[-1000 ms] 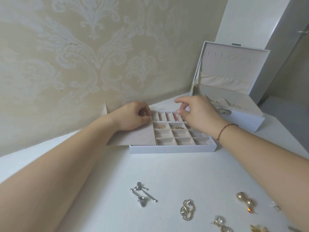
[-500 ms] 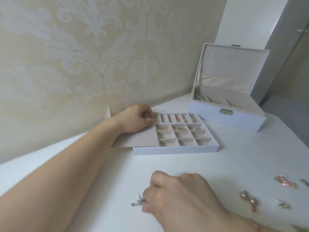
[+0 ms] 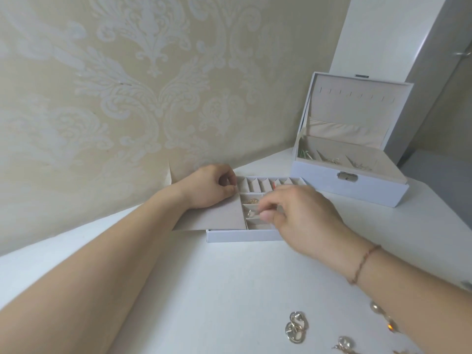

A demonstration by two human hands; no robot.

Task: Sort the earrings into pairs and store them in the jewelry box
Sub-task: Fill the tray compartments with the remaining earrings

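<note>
- The right hand (image 3: 304, 213) pinches silver earrings (image 3: 251, 213) over a middle compartment of the tray (image 3: 240, 235).
- The left hand (image 3: 209, 186) pinches the tray's beige flap (image 3: 217, 215).
- The open box (image 3: 347, 185) stands at the table's (image 3: 204, 290) far right corner.
- A chain earring (image 3: 295, 330) lies at the near edge.

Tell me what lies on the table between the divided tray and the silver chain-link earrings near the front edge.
Head view: bare white table between the divided tray and the silver chain-link earrings; only the right hand's forearm crosses to one side.
</note>
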